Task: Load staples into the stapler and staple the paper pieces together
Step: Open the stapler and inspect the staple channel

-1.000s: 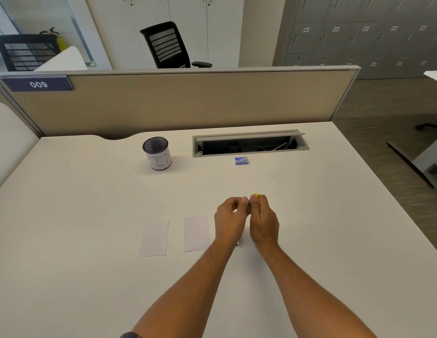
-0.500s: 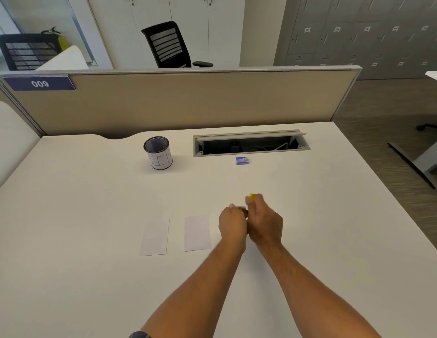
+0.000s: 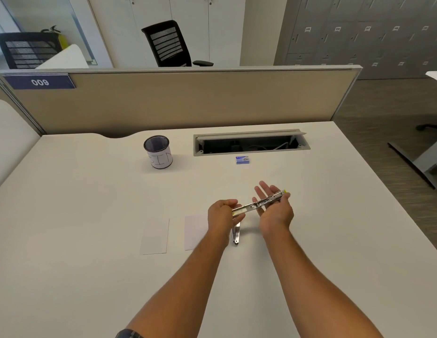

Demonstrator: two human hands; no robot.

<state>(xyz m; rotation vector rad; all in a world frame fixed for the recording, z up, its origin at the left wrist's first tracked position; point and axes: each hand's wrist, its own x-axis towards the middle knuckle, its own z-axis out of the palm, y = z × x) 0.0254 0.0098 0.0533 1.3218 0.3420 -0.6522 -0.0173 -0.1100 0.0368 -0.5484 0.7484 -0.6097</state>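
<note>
A metal stapler with a yellow end is swung fully open into a long strip, held above the white desk. My left hand grips its left end, and another metal part hangs below that hand toward the desk. My right hand lies palm-up under the yellow end, fingers spread, supporting it. Two white paper pieces lie flat side by side: one to the left and one partly hidden by my left forearm. A small blue staple box sits farther back.
A mesh pen cup with a white label stands at the back left. An open cable tray is set into the desk behind the staple box. A beige divider closes the far edge; the desk's right edge drops to the floor.
Both hands were closed together around the folded stapler. Now they have drawn apart and the stapler is swung open, my right hand open under its yellow end.
</note>
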